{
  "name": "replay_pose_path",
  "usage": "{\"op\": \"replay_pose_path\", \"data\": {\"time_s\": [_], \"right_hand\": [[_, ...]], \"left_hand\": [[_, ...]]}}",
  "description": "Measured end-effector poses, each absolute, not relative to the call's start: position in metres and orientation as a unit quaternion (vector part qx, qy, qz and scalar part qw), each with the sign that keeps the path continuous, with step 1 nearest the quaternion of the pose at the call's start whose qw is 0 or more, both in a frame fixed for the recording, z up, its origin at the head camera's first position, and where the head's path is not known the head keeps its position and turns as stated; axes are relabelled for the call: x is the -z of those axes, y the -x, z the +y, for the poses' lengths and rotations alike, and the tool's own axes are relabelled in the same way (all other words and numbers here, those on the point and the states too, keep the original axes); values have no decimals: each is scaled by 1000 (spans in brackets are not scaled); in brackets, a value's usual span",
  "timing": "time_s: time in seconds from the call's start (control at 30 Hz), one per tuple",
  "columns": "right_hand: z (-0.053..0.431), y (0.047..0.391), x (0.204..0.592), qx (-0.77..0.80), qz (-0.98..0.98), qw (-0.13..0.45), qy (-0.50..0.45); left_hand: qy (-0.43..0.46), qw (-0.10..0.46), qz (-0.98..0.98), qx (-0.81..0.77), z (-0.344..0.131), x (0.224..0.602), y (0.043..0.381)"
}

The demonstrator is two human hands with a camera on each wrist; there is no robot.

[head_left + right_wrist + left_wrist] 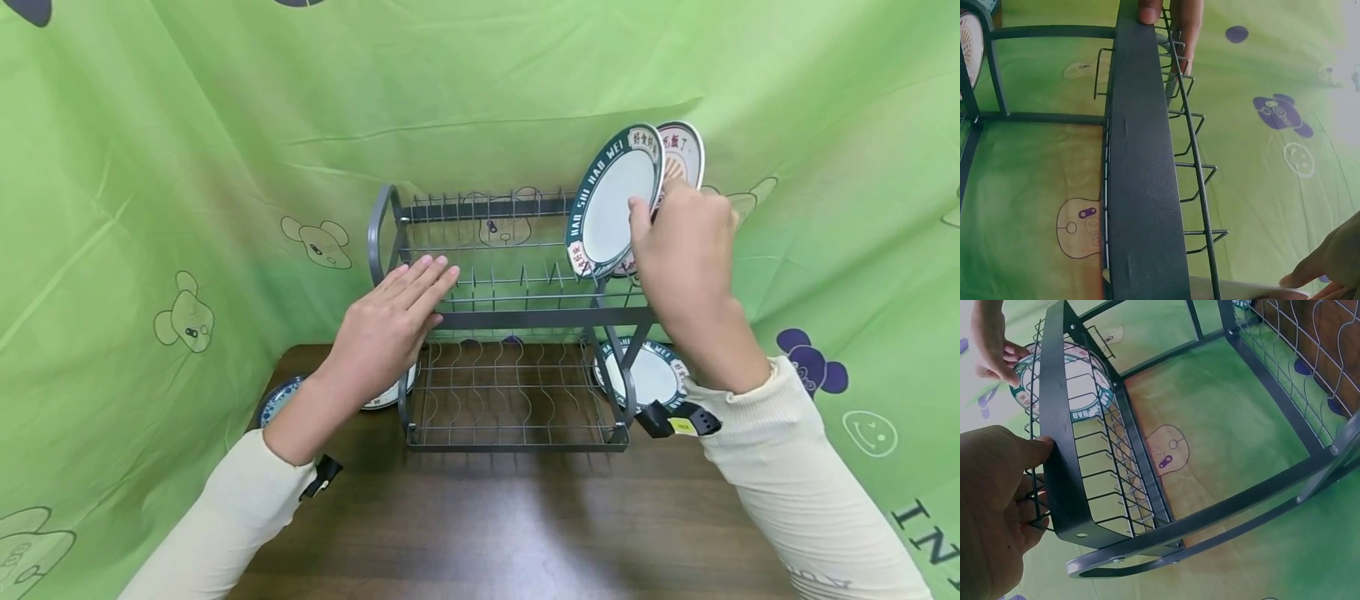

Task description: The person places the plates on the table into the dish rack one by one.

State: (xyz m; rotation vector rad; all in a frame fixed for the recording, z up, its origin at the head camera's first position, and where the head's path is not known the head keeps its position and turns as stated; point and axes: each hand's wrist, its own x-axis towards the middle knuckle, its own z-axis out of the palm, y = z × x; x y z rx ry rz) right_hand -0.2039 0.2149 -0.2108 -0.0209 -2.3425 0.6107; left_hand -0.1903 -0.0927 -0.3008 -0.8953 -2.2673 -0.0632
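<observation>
A grey two-tier dish rack (517, 318) stands in the middle of the head view. My right hand (686, 250) pinches a green-rimmed white plate (617, 204) by its right edge, thumb on the face. This plate leans over the right end of the top tier, its lower edge at the wires. Behind it, a second plate (690, 150) with a pale rim and red lettering stands in the rack, partly hidden. My left hand (386, 321) holds the left part of the top front bar, its thumb (1038, 451) on the bar and fingers beyond it.
Another green-rimmed plate (651, 375) lies beyond the lower tier's right side. At the left, a blue-patterned dish (279, 398) and a white plate (386, 398) are partly covered by my left arm. The brown table (480, 517) meets green printed cloth (225, 167) behind.
</observation>
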Motion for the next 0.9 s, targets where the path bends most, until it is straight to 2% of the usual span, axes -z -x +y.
{"op": "replay_pose_path", "data": {"time_s": [0.47,0.53,0.67,0.73,0.8,0.9], "right_hand": [[217,194,215,-244,-905,349,-16],[221,189,217,-247,-889,384,-26],[240,180,228,-294,-815,497,-44],[254,177,235,-331,-785,523,-35],[273,175,246,-367,-782,504,-7],[308,177,269,-412,-819,395,57]], "left_hand": [[345,355,-868,29,-94,306,192],[347,357,-867,30,-93,306,193],[349,358,-865,31,-91,307,193],[349,359,-865,30,-91,307,193],[348,360,-865,28,-91,306,193],[346,361,-866,29,-92,306,192]]}}
